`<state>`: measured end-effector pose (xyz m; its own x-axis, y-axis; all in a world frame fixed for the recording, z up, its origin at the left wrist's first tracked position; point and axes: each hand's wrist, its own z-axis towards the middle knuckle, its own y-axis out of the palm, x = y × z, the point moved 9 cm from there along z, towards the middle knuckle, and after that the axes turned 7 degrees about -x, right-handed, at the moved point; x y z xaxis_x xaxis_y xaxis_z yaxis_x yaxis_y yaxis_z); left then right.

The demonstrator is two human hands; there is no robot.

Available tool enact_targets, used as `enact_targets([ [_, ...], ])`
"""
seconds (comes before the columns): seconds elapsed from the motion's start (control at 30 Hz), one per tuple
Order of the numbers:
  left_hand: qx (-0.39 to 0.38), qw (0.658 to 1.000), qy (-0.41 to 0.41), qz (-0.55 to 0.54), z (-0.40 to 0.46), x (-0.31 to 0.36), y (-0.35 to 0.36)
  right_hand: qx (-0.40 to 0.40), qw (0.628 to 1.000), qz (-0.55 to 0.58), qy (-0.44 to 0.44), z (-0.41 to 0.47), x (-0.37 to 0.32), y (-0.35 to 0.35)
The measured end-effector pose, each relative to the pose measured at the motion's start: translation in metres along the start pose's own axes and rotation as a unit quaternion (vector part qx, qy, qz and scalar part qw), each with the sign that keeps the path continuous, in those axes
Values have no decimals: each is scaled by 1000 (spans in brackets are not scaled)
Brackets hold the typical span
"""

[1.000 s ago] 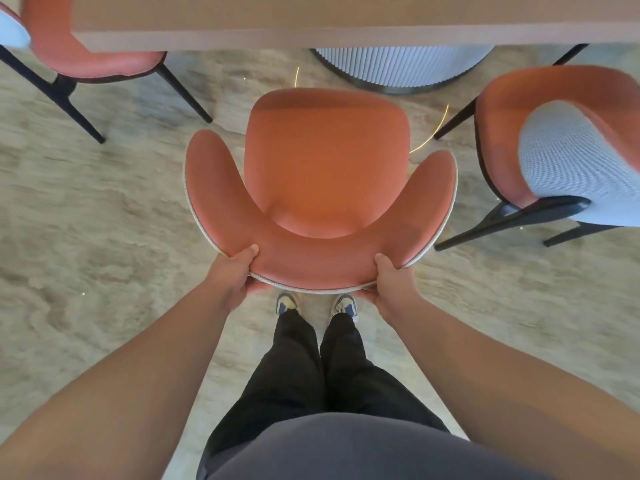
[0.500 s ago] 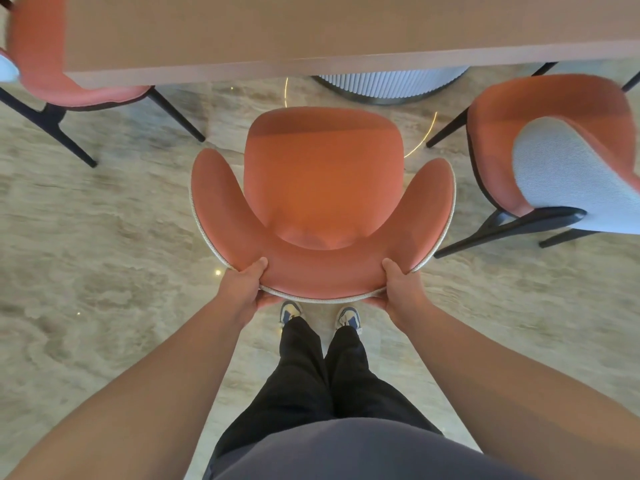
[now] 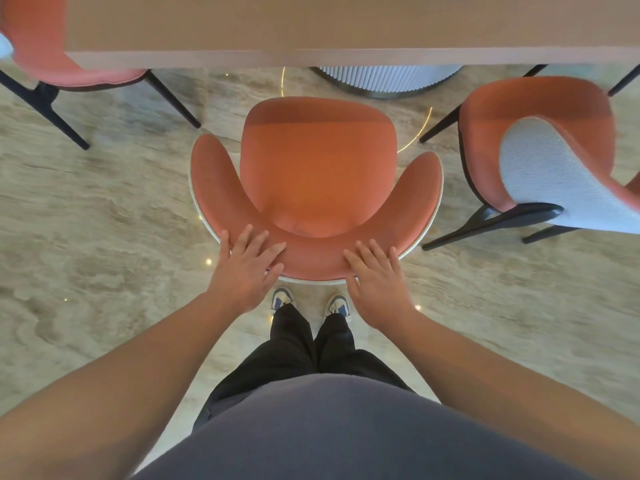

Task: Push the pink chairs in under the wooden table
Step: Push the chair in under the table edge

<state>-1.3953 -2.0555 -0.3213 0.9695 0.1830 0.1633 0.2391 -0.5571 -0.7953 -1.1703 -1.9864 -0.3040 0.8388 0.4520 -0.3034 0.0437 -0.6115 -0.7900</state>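
Note:
A pink chair (image 3: pixel 317 171) with a curved back stands right in front of me, its seat front a short way from the edge of the wooden table (image 3: pixel 346 26). My left hand (image 3: pixel 244 268) lies over the top of the chair's back on the left, fingers spread. My right hand (image 3: pixel 375 275) lies over the back on the right, fingers spread too. Neither hand is wrapped around the back. A second pink chair (image 3: pixel 540 143) with a pale grey back stands to the right, turned at an angle. A third pink chair (image 3: pixel 52 53) sits partly under the table at the left.
A ribbed white table base (image 3: pixel 388 79) stands under the table beyond the middle chair. Black chair legs (image 3: pixel 491 220) stick out from the right chair toward the middle one. My feet (image 3: pixel 310 303) are just behind the chair on the marble-patterned floor (image 3: pixel 104 220).
Both hands have let go of the chair's back and now rest open over its top. The chair and table edge appear lower in view than before.

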Motion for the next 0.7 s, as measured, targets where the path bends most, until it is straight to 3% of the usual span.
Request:
enact_targets([
  [0.17,-29,999,-12,26,5,-5,10,-39,998,-55,-8,7,6,14],
  [0.43,-80,996,-26,-19,9,-7,5,-69,998,-5,-13,12,5,10],
  [0.57,15,995,-31,-98,1,-9,-17,12,988,153,-3,7,20,-15],
  [0.7,140,948,-144,-248,-9,-43,-41,111,952,255,126,6,76,-51],
])
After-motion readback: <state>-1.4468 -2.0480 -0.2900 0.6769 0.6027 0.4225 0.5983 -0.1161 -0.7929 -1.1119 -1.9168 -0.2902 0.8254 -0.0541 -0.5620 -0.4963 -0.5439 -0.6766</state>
